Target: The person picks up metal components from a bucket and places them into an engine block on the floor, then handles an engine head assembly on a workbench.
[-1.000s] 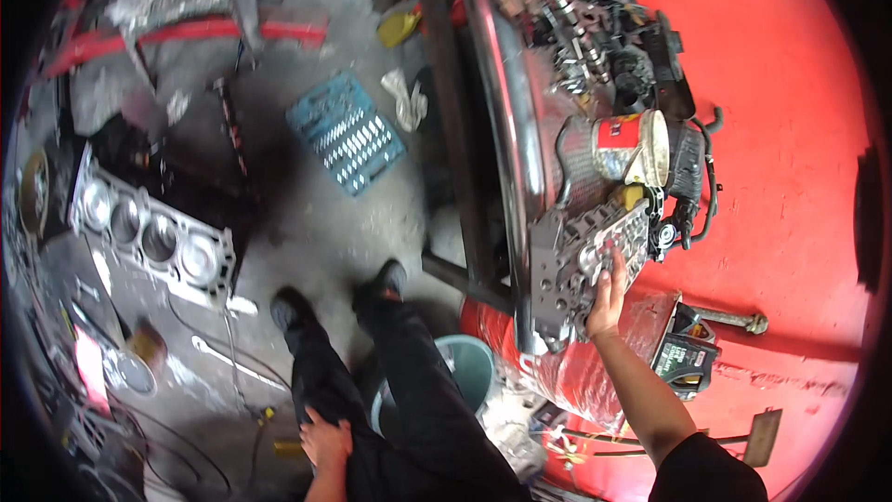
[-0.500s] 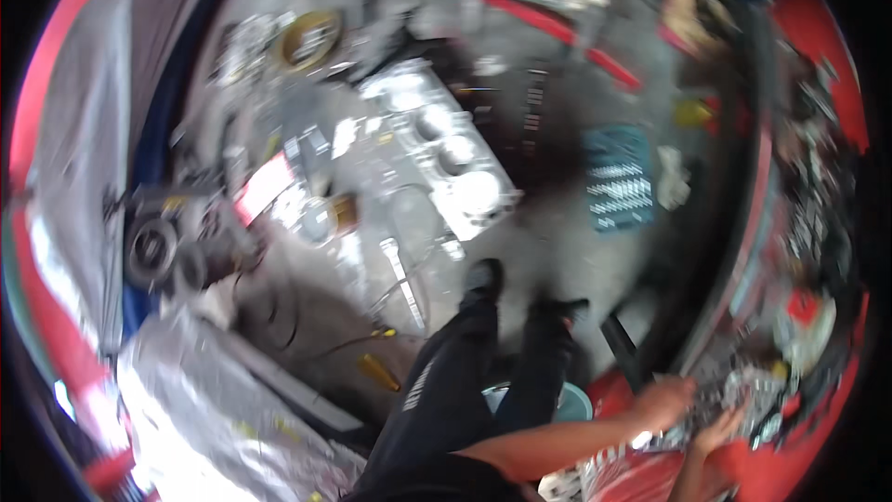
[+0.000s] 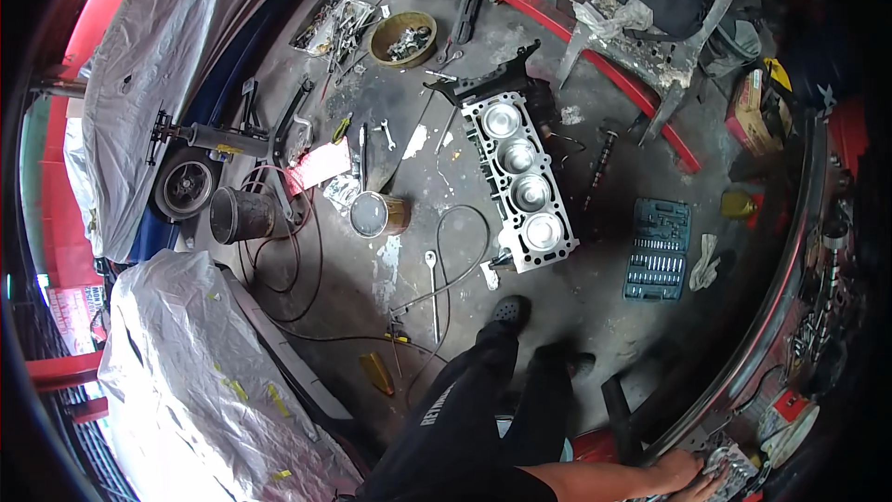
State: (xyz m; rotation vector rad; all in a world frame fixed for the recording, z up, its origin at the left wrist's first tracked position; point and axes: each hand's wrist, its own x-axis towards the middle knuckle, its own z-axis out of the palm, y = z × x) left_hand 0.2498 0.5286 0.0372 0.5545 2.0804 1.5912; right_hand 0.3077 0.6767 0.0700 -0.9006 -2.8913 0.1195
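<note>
At the lower right, my left hand (image 3: pixel 679 470) reaches across with its fingers curled, over the edge of a cluttered ledge; what lies inside them is hidden. Right beside it is my right hand (image 3: pixel 709 486), partly cut off by the lower edge, its bent fingers against a shiny metal part (image 3: pixel 737 471). Both hands are close together at this part. Its full shape is too small and too covered to make out. Near it lie a red box (image 3: pixel 791 404) and a pale plastic bag (image 3: pixel 786 434).
An engine block (image 3: pixel 523 163) with several cylinders stands on the floor ahead. Right of it lies an open teal socket set (image 3: pixel 657 251). A ratchet wrench (image 3: pixel 433 297), a hose (image 3: pixel 321 256), a can (image 3: pixel 370 215) and a covered car (image 3: pixel 214 381) are left. A plastic chair (image 3: pixel 650 60) stands beyond.
The view has swung and sharpened, so the engine block and socket set sit farther right and lower. Both hands now appear nearer the lower edge, still together at the metal part.
</note>
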